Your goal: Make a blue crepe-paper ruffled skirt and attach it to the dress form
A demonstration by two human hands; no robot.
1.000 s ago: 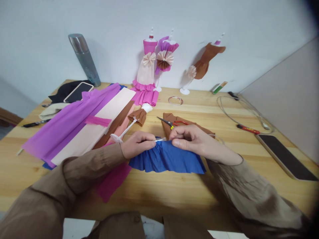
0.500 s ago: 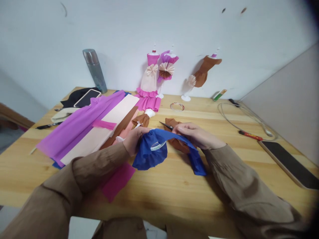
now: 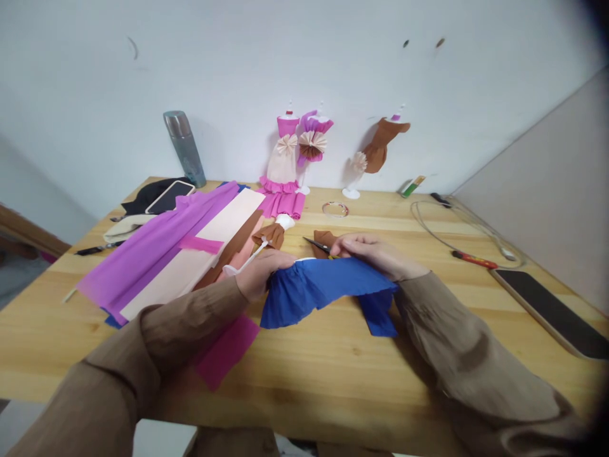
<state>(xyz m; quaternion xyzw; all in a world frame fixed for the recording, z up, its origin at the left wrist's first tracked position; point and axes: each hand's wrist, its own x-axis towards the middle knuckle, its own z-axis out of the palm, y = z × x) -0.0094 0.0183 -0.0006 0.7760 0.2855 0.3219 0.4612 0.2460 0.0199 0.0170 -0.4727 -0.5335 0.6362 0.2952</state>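
A blue crepe paper strip [image 3: 328, 282] stretches between my hands above the table, gathered into ruffles at its left end. My left hand [image 3: 264, 273] is closed on the gathered end, with a pale edge showing at the top beside the fingers. At the other end my right hand [image 3: 366, 254] pinches the strip's upper edge, and a loose blue tail hangs below it. Scissors [image 3: 320, 245] with dark blades point left just beyond my right fingers; their handles are mostly hidden. Brown crepe paper [image 3: 325, 236] lies under them. A small mannequin in brown paper [image 3: 271, 233] lies by my left hand.
Purple crepe paper [image 3: 157, 247] and other sheets cover the table's left side. Dressed mini mannequins [image 3: 285, 158] stand along the wall near a bracelet [image 3: 335, 209]. A phone [image 3: 547, 311], a cable [image 3: 428, 225] and a red-handled tool [image 3: 473, 259] lie right; a bottle [image 3: 184, 149] stands back left.
The blue strip has turned from a curled ruffle with its pale inner edge facing me to a flatter, spread band. Both hands keep hold of it. The view has tilted up slightly.
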